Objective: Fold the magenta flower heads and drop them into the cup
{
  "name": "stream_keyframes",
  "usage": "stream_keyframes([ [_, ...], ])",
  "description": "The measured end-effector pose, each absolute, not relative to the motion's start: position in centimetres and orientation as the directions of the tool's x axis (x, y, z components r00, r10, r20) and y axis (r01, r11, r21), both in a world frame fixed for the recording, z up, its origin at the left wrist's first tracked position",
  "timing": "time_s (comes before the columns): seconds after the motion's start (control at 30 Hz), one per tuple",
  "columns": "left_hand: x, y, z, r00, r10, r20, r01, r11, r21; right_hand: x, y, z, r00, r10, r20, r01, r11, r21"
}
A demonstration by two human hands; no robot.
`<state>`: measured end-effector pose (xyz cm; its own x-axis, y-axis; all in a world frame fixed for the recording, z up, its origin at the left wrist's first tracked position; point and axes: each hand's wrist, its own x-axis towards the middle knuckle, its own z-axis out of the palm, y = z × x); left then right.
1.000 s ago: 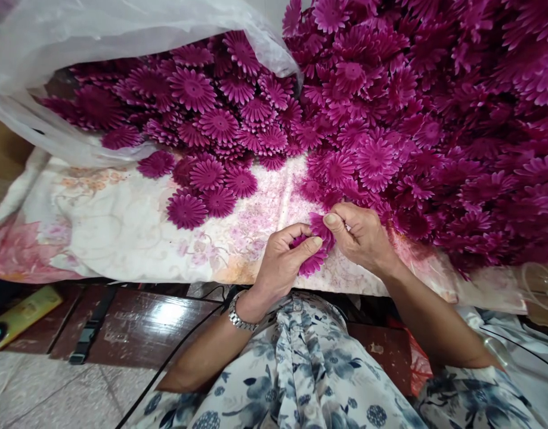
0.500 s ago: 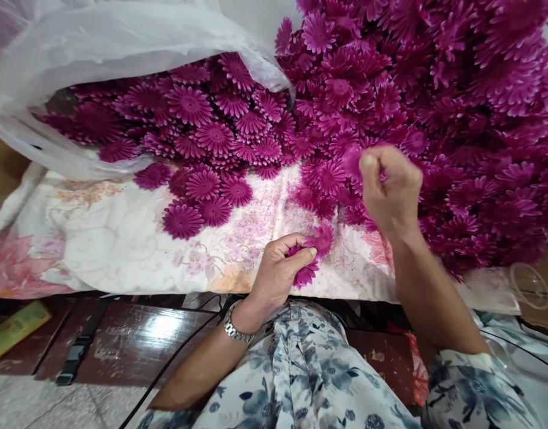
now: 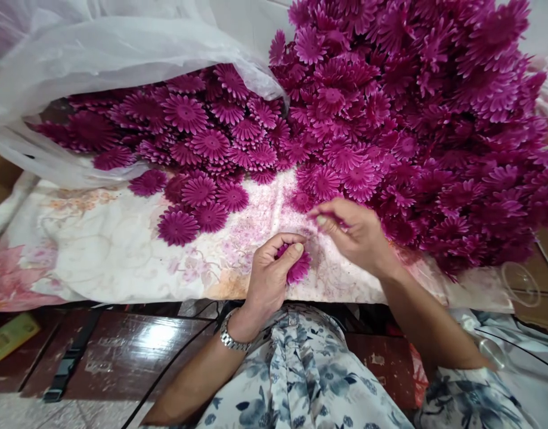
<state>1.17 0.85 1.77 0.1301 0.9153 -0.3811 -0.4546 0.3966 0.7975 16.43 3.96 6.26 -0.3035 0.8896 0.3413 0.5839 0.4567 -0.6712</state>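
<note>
My left hand is closed on a small stack of magenta plastic flower pieces, held just above the floral cloth near its front edge. My right hand hovers to the right of it. Its fingertips are pinched and slightly blurred, with a sliver of magenta flower piece showing between them. They point toward the stack in my left hand, a short gap away. A big heap of the same magenta flowers rises behind and to the right of both hands.
A clear plastic bag at the back left spills more flowers, and a few loose ones lie on the cloth. Below the table edge are a dark wooden surface, a black strap and a yellow object.
My right hand rose to the flower heap half a second ago and has come back down beside my left hand. The left hand has kept its stack almost still.
</note>
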Motion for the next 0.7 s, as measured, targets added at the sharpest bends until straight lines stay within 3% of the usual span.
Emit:
stream_keyframes([
  [0.07,1.2,0.8,1.9,0.124,0.914,-0.387,-0.476,0.397,0.785,18.5,6.1,8.2,-0.234,0.887,0.399,0.695,0.439,-0.569],
  [0.17,1.1,0.8,1.9,0.135,0.914,-0.382,-0.523,0.393,0.756,21.5,8.9,10.6,0.005,0.827,0.562,0.948,0.175,-0.265],
  [0.23,1.0,0.9,1.8,0.149,0.909,-0.389,-0.562,0.401,0.723,22.1,9.1,11.0,0.048,0.793,0.607,0.993,0.027,-0.114],
  [0.27,0.9,1.0,1.7,0.145,0.909,-0.392,-0.587,0.398,0.705,21.8,8.6,10.6,0.021,0.79,0.613,0.996,0.036,-0.08],
  [0.33,0.8,1.1,1.5,0.129,0.907,-0.401,-0.62,0.389,0.681,20.2,6.7,9.2,-0.118,0.8,0.589,0.966,0.231,-0.119],
  [0.4,0.8,1.3,1.4,0.124,0.905,-0.407,-0.626,0.39,0.675,18.1,4.5,7.1,-0.326,0.812,0.483,0.811,0.503,-0.298],
  [0.47,1.0,1.3,1.3,0.152,0.903,-0.402,-0.615,0.405,0.677,16.1,2.9,5.0,-0.432,0.799,0.418,0.696,0.59,-0.409],
  [0.57,1.2,1.0,1.1,0.199,0.903,-0.381,-0.606,0.419,0.677,14.7,2.2,2.6,-0.422,0.815,0.397,0.642,0.578,-0.503],
  [0.7,1.2,0.7,0.6,0.249,0.894,-0.373,-0.59,0.445,0.674,14.9,2.6,1.9,-0.299,0.926,0.231,0.633,0.373,-0.678],
])
